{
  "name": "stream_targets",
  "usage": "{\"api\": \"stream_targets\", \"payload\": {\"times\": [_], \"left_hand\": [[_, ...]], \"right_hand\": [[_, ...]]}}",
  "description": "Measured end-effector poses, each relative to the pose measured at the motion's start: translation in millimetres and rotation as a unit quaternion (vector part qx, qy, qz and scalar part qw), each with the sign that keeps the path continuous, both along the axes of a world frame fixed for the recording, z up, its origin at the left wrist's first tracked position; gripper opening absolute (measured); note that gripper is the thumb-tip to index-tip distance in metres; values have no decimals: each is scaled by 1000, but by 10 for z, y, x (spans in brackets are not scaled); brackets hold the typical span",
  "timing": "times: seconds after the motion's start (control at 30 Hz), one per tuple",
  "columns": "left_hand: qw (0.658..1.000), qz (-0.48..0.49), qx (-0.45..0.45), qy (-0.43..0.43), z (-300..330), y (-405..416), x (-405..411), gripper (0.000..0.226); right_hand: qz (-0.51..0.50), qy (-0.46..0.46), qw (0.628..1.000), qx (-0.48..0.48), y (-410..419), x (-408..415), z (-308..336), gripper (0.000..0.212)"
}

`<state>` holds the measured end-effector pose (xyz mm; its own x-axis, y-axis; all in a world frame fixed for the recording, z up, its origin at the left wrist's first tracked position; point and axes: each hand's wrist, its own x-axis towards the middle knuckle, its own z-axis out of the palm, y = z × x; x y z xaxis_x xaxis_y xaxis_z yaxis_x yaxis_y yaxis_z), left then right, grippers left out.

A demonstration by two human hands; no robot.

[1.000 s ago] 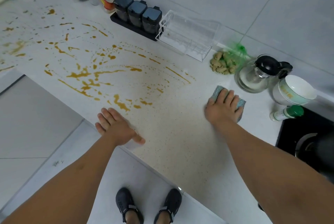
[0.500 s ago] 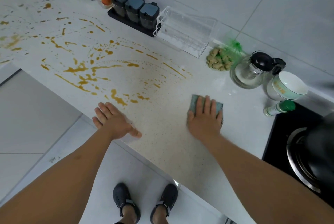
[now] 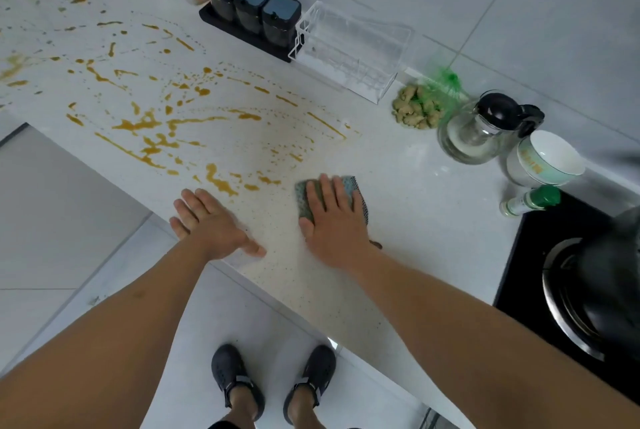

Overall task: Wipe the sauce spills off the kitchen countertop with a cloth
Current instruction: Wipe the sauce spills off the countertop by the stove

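cloth: lying flat on countertop, just right of sauce spills
right hand: pressing cloth, fingers straight and spread
left hand: resting flat at counter edge, fingers together, holding nothing

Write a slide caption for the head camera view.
Right hand presses a cloth flat beside brown sauce spills on the countertop; left hand rests open at its edge.

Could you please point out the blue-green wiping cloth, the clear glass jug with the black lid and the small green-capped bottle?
Blue-green wiping cloth [image 3: 347, 186]: head view, bare far edge.
Clear glass jug with black lid [image 3: 465, 137]: head view, glass belly.
Small green-capped bottle [image 3: 546, 195]: head view, cap.
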<state>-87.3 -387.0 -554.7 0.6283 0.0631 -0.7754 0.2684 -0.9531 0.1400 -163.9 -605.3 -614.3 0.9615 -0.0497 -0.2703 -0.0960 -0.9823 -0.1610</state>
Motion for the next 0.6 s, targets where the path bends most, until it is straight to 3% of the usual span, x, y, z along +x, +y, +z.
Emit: {"api": "stream_targets", "payload": {"times": [0.07,0.17,0.37,0.6], "left_hand": [[1000,-1,-1,-2,15,-1,-10,182],[1000,1,4,1,3,-4,-9,182],[1000,-2,9,15,-70,-31,57,183],[1000,-4,4,21,-85,-26,79,181]], "right_hand": [[16,11,1000,-16,-285,-144,-22,70],[-70,30,996,-49,-814,-94,-5,71],[-183,76,980,-21,-1099,725,38,73],[-130,61,990,5,-706,1557,42,73]]}}
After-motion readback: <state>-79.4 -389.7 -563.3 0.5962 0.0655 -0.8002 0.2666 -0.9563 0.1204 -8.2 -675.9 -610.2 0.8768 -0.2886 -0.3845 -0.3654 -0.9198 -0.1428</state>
